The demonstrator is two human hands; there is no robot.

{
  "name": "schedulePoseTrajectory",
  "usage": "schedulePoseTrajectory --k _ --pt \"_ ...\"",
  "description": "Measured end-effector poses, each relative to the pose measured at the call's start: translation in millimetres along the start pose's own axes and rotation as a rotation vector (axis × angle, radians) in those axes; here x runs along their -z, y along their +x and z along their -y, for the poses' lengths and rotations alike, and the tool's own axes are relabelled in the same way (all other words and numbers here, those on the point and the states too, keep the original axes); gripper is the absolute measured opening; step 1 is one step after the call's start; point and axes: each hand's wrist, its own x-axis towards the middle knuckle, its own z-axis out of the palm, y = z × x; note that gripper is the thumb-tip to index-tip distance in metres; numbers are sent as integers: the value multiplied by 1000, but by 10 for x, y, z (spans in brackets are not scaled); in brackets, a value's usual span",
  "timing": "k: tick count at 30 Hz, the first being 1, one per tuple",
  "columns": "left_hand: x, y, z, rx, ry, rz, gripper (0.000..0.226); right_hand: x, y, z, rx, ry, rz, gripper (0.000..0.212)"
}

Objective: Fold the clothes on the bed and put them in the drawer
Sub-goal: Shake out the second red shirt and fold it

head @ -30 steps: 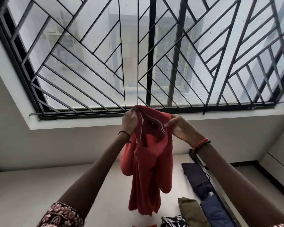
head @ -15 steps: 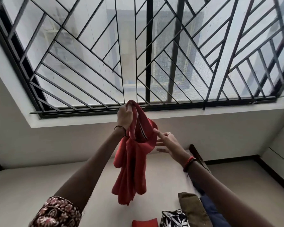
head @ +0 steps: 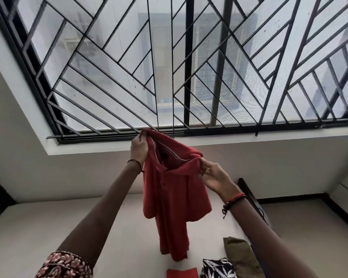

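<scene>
A: What's different from half a second back?

B: The right hand (head: 213, 175) has come back to the red shirt (head: 173, 197). It was off the cloth with fingers spread; now its fingers (head: 204, 167) pinch the collar edge on that side

A: And the left hand (head: 139, 146)?

B: It has kept its hold, fingers clenched round the other end of the collar, up by the window grille (head: 109, 77)

A: So where is the shirt now?

B: In the air between both hands, well above the bed (head: 48, 227). The neck opening is spread, and the body and sleeves hang down instead of bunching from one fist

A: What does that mean for the job?

B: I'd say it's being squared up for folding, with no fold made yet. It probably has to be laid flat on the bed next. A folded red piece (head: 182, 273), a patterned garment (head: 217, 267) and an olive garment (head: 241, 255) lie low in view. No drawer shows, so stowing looks some way off
</scene>
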Motion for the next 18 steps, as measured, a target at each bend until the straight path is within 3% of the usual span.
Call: schedulePoseTrajectory --k 8,10,12,13,14,16,18 --pt "-9 12 299 107 -41 5 49 -22 -22 60 61 40 -54 22" --pt "-41 -29 273 95 -41 7 48 -10 -43 38 89 -3 -32 11" --pt "-72 -87 195 75 -20 17 46 4 -73 -2 143 -260 7 29" --pt "-90 -103 171 68 -5 29 45 42 -67 -29 205 -504 12 39" --pt "-105 -135 121 49 14 44 43 84 -52 -63 304 -803 -7 39" --pt "-127 -178 51 10 60 80 38 172 37 -112 594 -1315 -157 17" --pt "-128 -203 -18 -32 101 105 35 229 111 -95 708 -1473 -264 16"
